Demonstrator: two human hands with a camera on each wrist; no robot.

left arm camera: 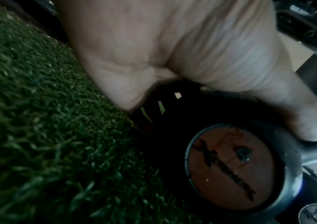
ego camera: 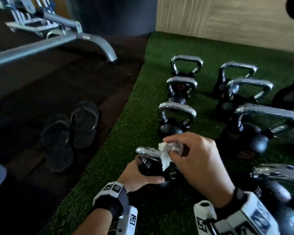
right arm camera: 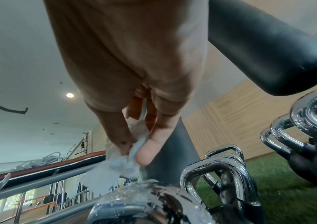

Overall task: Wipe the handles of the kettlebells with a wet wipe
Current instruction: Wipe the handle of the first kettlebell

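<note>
A small black kettlebell with a chrome handle sits on the green turf at the near end of the left row. My left hand grips its black body, thumb across the front; its orange round label shows in the left wrist view. My right hand pinches a crumpled white wet wipe between thumb and fingers, and the wipe lies against the right end of the wet handle.
Several more black kettlebells with chrome handles stand in rows on the turf, one large one close by my right wrist. Dark sandals lie on the rubber floor to the left. A grey bench frame stands behind.
</note>
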